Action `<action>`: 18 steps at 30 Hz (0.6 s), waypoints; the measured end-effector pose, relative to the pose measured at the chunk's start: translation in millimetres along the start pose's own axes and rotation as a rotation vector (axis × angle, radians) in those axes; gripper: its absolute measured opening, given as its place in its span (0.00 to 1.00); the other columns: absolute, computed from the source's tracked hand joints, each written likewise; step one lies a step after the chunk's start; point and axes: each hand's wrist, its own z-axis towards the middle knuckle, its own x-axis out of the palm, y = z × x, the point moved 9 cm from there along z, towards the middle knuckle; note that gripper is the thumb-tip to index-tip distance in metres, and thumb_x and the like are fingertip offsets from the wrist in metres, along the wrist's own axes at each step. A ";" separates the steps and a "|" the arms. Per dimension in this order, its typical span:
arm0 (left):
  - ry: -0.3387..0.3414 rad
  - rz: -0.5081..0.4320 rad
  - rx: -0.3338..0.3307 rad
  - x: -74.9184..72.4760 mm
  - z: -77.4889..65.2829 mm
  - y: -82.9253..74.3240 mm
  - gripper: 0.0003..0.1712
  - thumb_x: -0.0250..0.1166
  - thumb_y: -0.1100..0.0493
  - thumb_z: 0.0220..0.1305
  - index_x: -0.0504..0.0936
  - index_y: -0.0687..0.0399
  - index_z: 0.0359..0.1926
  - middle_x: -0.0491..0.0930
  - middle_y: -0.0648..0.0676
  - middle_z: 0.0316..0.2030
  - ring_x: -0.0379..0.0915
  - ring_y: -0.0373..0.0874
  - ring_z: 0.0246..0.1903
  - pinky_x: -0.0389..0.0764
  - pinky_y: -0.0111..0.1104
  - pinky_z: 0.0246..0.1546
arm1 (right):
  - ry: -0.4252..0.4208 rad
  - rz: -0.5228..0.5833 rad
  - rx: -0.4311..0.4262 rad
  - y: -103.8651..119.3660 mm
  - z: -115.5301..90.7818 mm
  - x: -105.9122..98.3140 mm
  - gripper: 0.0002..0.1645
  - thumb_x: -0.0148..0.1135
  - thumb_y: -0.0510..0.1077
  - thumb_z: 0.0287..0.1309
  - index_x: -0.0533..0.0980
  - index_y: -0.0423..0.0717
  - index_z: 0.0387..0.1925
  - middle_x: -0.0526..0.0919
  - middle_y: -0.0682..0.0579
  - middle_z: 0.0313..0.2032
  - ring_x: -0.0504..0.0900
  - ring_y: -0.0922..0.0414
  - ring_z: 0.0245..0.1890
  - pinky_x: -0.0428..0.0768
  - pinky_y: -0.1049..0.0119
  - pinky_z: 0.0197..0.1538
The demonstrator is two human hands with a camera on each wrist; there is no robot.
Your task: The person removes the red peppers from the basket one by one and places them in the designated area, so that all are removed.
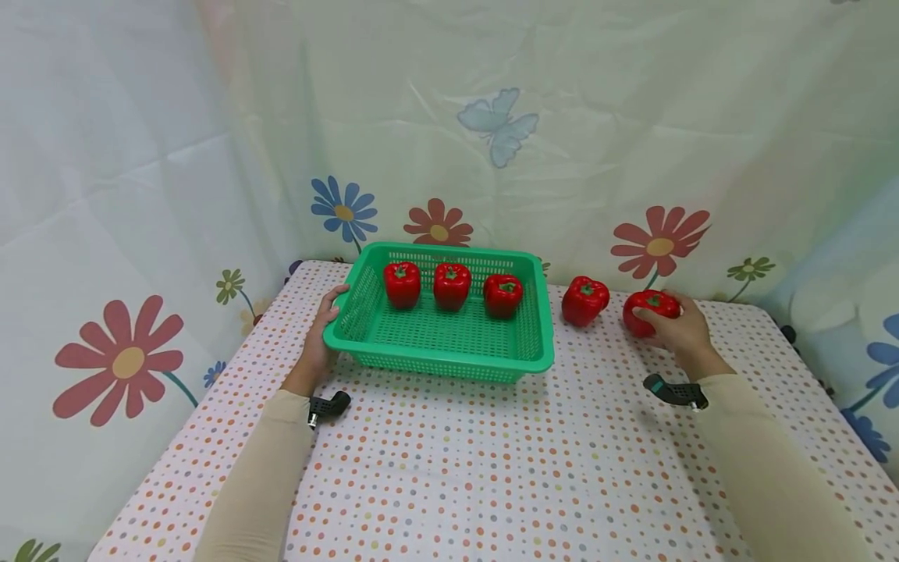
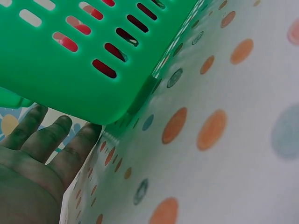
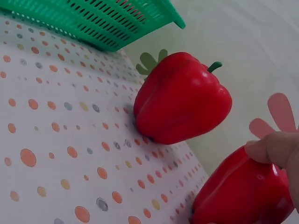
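At the table's right side, my right hand [image 1: 683,328] grips a red bell pepper [image 1: 652,312], thumb laid over its near side and fingers behind it. The right wrist view shows my thumb [image 3: 266,148] on the glossy skin of this bell pepper [image 3: 243,191]. A second red bell pepper [image 1: 585,301] stands just left of it, tilted, with its green stem [image 3: 215,66] showing. My left hand [image 1: 321,332] rests at the left end of a green plastic basket [image 1: 438,363]. In the left wrist view its fingers [image 2: 74,154] extend fairly straight along the basket's outer wall [image 2: 70,88].
Inside the basket, three red bell peppers stand in a row toward the back: left [image 1: 403,286], middle [image 1: 452,286] and right [image 1: 502,297]. A dotted cloth [image 1: 449,468] covers the table. Behind it hangs a flowered curtain [image 1: 562,172].
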 end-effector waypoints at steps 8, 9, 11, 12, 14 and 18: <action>-0.005 -0.002 0.000 0.7 1.1 0.6 0.29 0.36 0.49 0.73 0.50 0.39 0.74 0.46 0.54 0.75 0.48 0.56 0.72 0.57 0.46 0.66 | 0.004 -0.068 -0.020 -10.0 5.1 1.9 0.68 0.60 0.75 0.52 0.34 0.52 0.78 0.43 0.37 0.77 0.52 0.29 0.72 0.80 0.43 0.47; -0.004 -0.002 -0.001 0.9 0.9 0.9 0.29 0.35 0.49 0.73 0.50 0.39 0.74 0.45 0.55 0.75 0.47 0.56 0.72 0.57 0.47 0.66 | 0.009 -0.068 -0.024 -11.1 6.2 2.2 0.68 0.60 0.75 0.52 0.34 0.52 0.78 0.44 0.37 0.77 0.53 0.29 0.71 0.81 0.44 0.44; -0.005 0.000 -0.003 0.6 0.7 1.2 0.29 0.35 0.48 0.73 0.50 0.39 0.74 0.45 0.55 0.75 0.47 0.57 0.72 0.57 0.48 0.66 | 0.021 -0.060 -0.025 -11.9 7.1 2.6 0.68 0.60 0.75 0.52 0.35 0.51 0.78 0.46 0.36 0.76 0.54 0.29 0.71 0.84 0.49 0.36; -0.005 0.002 -0.003 0.5 0.6 1.2 0.30 0.35 0.48 0.73 0.50 0.39 0.74 0.45 0.55 0.75 0.47 0.57 0.72 0.57 0.48 0.66 | 0.030 -0.052 -0.024 -11.1 6.0 2.8 0.68 0.60 0.75 0.52 0.35 0.50 0.78 0.46 0.36 0.76 0.54 0.29 0.70 0.85 0.53 0.32; -0.007 0.001 -0.005 0.4 0.6 1.6 0.30 0.36 0.48 0.73 0.50 0.38 0.74 0.45 0.54 0.75 0.47 0.57 0.72 0.57 0.48 0.66 | 0.053 -0.029 -0.011 -7.2 0.0 3.0 0.68 0.61 0.74 0.53 0.35 0.48 0.78 0.46 0.35 0.76 0.54 0.29 0.70 0.82 0.63 0.24; -0.006 0.004 -0.009 0.1 1.0 1.7 0.30 0.37 0.47 0.72 0.50 0.37 0.73 0.45 0.53 0.75 0.48 0.56 0.72 0.58 0.48 0.65 | 0.088 0.014 0.017 5.1 -18.4 1.2 0.71 0.62 0.73 0.52 0.32 0.45 0.77 0.42 0.34 0.76 0.49 0.28 0.72 0.73 0.74 0.16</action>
